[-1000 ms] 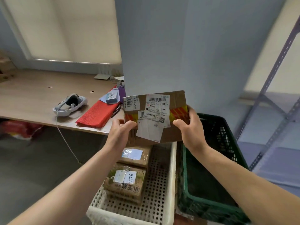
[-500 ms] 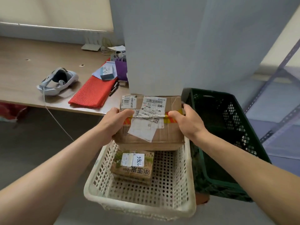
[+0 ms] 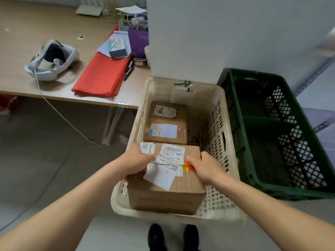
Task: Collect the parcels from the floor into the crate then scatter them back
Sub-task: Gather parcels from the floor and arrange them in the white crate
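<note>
Held up against the wall a second ago, the cardboard box (image 3: 166,178) is now low over the near end of the white crate (image 3: 215,124) – left hand (image 3: 137,162) and right hand (image 3: 204,165) still gripping its sides – behind two smaller parcels (image 3: 167,124), so only letting go remains.

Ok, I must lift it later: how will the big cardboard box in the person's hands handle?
Probably stiff: the cardboard box shows square edges while the left hand and right hand grip it. Its flat, wide faces suggest it shouldn't roll or tip.
</note>
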### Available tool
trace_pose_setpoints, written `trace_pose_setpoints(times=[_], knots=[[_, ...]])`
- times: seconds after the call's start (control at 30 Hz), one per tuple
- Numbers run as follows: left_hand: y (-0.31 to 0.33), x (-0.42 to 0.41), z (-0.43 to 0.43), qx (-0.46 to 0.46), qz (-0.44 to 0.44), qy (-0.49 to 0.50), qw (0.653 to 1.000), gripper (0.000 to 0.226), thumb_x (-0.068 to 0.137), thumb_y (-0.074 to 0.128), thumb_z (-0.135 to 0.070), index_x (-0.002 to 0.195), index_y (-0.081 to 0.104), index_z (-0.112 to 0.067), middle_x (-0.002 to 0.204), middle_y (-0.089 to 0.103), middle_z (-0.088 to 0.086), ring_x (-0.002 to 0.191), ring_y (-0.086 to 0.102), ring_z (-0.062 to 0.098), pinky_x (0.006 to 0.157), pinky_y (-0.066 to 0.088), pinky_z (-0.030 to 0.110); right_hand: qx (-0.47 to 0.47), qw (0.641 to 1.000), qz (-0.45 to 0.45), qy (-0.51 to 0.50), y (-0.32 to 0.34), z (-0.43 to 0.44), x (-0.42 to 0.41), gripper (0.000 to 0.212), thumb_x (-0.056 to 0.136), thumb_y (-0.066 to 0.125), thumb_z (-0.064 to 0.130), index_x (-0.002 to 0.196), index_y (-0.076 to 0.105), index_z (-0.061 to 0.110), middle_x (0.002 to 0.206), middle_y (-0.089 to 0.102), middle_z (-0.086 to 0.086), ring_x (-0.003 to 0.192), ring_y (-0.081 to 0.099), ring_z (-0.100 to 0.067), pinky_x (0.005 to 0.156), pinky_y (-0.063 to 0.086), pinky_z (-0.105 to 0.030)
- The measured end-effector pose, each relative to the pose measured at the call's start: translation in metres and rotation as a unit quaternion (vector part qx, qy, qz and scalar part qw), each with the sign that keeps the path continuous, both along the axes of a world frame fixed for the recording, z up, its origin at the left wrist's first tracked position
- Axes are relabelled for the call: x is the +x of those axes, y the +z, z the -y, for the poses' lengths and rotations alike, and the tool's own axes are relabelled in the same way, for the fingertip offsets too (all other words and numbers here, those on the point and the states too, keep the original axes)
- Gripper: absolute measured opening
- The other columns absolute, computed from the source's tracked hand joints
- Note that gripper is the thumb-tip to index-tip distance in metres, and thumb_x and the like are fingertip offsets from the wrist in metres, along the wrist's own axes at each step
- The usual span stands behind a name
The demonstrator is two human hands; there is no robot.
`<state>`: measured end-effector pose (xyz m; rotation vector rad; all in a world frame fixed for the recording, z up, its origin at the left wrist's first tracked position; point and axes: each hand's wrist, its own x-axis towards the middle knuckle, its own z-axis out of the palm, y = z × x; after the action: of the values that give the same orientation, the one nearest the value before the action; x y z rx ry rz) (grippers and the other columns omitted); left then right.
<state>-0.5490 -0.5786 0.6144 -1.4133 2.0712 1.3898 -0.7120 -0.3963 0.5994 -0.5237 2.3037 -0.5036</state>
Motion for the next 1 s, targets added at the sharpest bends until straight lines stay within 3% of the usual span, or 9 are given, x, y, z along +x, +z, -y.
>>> trace_pose_setpoints(times=[0.17, 0.27, 0.4, 0.5, 0.63, 0.73, 0.93, 1.0], knots=[[-0.017, 0.003, -0.008, -0.014, 0.062, -0.037, 0.997, 0.079, 0.086, 0.062, -0.042, 0.15, 0.024, -0.015, 0.137, 0.055, 0.008, 0.117, 0.057, 0.028, 0.101, 0.049, 0.045, 0.027, 0.999, 0.026, 0.011, -0.03, -0.005, 0.012, 0.052, 0.098, 0.053, 0.056, 0.131, 0.054, 0.015, 0.124, 0.066, -0.004, 0.111, 0.063, -0.027, 0.095, 0.051, -0.041], [-0.024, 0.0, -0.009, -0.007, 0.067, -0.03, 0.997, 0.074, 0.09, 0.061, -0.035, 0.15, 0.023, -0.014, 0.136, 0.056, 0.008, 0.117, 0.057, 0.027, 0.102, 0.049, 0.043, 0.052, 0.998, 0.008, 0.032, -0.037, -0.003, 0.011, 0.055, 0.101, 0.049, 0.056, 0.138, 0.051, 0.015, 0.132, 0.064, -0.005, 0.118, 0.062, -0.028, 0.086, 0.046, -0.036], [-0.033, 0.0, -0.009, -0.005, 0.066, -0.031, 0.997, 0.059, 0.094, 0.061, -0.027, 0.144, 0.031, -0.015, 0.136, 0.056, 0.007, 0.117, 0.056, 0.026, 0.1, 0.047, 0.039, 0.068, 0.996, 0.01, 0.05, -0.047, -0.004, 0.014, 0.047, 0.103, 0.045, 0.051, 0.131, 0.052, 0.014, 0.121, 0.066, -0.005, 0.106, 0.064, -0.028, 0.087, 0.052, -0.039], [-0.04, 0.004, -0.014, -0.001, 0.072, -0.05, 0.996, 0.025, 0.1, 0.055, -0.031, 0.121, 0.043, -0.026, 0.122, 0.057, -0.001, 0.114, 0.054, 0.024, 0.098, 0.045, 0.035, 0.079, 0.995, 0.019, 0.065, -0.058, -0.009, 0.021, 0.039, 0.106, 0.042, 0.044, 0.125, 0.051, 0.011, 0.112, 0.064, -0.007, 0.099, 0.064, -0.028, 0.084, 0.054, -0.04], [-0.056, 0.011, -0.016, -0.032, 0.114, -0.05, 0.992, 0.049, 0.099, 0.046, -0.03, 0.143, 0.032, -0.016, 0.142, 0.054, 0.011, 0.125, 0.052, 0.032, 0.104, 0.043, 0.042, 0.07, 0.995, 0.02, 0.075, -0.069, -0.011, 0.033, 0.036, 0.108, 0.039, 0.04, 0.123, 0.05, 0.01, 0.104, 0.061, -0.003, 0.091, 0.061, -0.023, 0.079, 0.05, -0.038], [-0.062, 0.014, -0.012, -0.042, 0.13, -0.048, 0.99, 0.048, 0.099, 0.044, -0.023, 0.144, 0.031, -0.013, 0.142, 0.052, 0.012, 0.126, 0.051, 0.033, 0.098, 0.041, 0.038, 0.062, 0.995, 0.012, 0.077, -0.074, -0.008, 0.037, 0.035, 0.108, 0.039, 0.041, 0.122, 0.05, 0.01, 0.104, 0.063, -0.002, 0.091, 0.061, -0.022, 0.08, 0.05, -0.038], [-0.066, 0.008, -0.003, -0.06, 0.126, -0.054, 0.989, 0.042, 0.098, 0.048, -0.027, 0.136, 0.037, -0.012, 0.132, 0.059, 0.012, 0.109, 0.058, 0.031, 0.09, 0.048, 0.04, 0.067, 0.995, 0.025, 0.066, -0.069, -0.002, 0.029, 0.034, 0.107, 0.04, 0.037, 0.122, 0.051, 0.007, 0.107, 0.061, -0.006, 0.098, 0.06, -0.027, 0.08, 0.045, -0.037], [-0.07, 0.004, -0.003, -0.072, 0.131, -0.046, 0.988, 0.048, 0.098, 0.052, -0.022, 0.14, 0.035, -0.006, 0.122, 0.064, 0.017, 0.096, 0.065, 0.032, 0.08, 0.056, 0.039, 0.069, 0.995, 0.031, 0.06, -0.07, -0.001, 0.029, 0.033, 0.107, 0.041, 0.037, 0.121, 0.051, 0.008, 0.106, 0.062, -0.006, 0.097, 0.061, -0.026, 0.081, 0.046, -0.037]])
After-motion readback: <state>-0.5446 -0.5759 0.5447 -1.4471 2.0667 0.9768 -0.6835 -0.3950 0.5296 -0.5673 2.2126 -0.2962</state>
